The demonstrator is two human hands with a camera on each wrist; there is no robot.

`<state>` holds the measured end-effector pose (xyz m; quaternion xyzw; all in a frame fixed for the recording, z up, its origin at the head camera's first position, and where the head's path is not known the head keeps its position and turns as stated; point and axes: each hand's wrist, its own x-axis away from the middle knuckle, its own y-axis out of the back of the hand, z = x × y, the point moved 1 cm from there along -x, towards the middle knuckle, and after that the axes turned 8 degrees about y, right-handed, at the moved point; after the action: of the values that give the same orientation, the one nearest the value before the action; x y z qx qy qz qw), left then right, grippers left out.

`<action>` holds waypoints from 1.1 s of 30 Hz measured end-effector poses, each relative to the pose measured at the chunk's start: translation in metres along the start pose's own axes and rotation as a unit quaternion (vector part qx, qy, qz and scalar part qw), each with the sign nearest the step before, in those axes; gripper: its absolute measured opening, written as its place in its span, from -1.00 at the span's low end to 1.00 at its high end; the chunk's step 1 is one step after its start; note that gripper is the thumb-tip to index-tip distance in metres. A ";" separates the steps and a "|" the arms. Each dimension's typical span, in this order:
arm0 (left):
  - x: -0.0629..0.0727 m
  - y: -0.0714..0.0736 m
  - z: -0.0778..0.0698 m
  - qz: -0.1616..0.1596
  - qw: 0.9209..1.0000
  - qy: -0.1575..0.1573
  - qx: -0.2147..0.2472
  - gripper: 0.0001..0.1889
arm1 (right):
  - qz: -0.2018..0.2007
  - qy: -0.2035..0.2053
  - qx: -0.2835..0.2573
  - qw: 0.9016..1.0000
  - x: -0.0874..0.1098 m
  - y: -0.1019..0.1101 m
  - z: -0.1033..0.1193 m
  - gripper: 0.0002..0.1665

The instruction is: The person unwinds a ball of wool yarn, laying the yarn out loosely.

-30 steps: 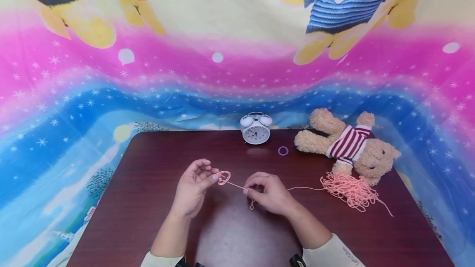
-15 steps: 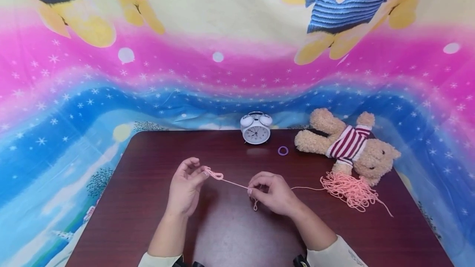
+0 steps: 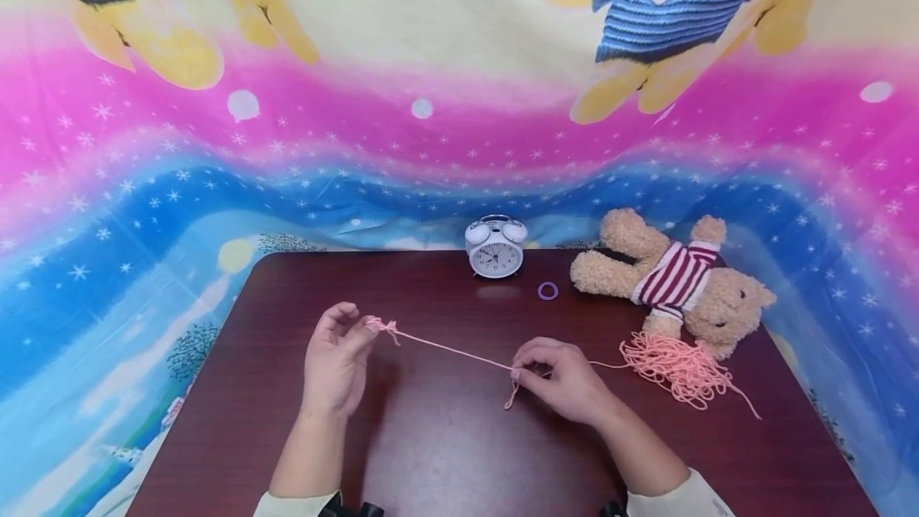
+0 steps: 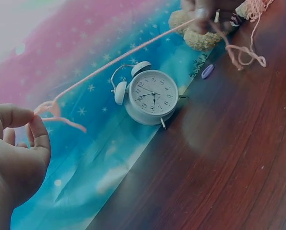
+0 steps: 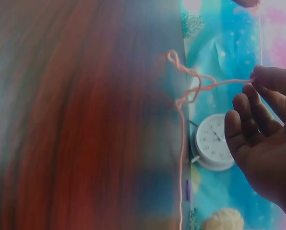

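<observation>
Pink yarn stretches taut between the two hands above the table. My left hand pinches a small looped bunch of it between thumb and index finger, and a short tail sticks out in the left wrist view. My right hand pinches the strand at its other end. Below the right fingertips dangles a loose twisted loop. From there the yarn runs on to a tangled pink pile at the table's right side.
A white twin-bell alarm clock stands at the table's back edge. Right of it lies a purple ring. A teddy bear in a striped shirt lies beside the yarn pile. Patterned cloth hangs behind the brown table.
My hands have moved apart, left hand leftward and right hand rightward, so the strand between them is longer. The loop at my left fingers has drawn down into a small bunch.
</observation>
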<state>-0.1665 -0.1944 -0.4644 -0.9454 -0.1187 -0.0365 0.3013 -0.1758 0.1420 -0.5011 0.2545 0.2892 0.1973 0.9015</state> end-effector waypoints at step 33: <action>0.001 0.035 -0.036 -0.067 0.996 -0.043 0.045 -0.61 | -0.049 -0.038 0.134 0.989 0.062 0.092 -0.022 -0.74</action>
<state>-0.1571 -0.2428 -0.4546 -0.9214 -0.1962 -0.0101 0.3354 -0.1618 0.2536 -0.4906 0.3661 0.2905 0.1024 0.8781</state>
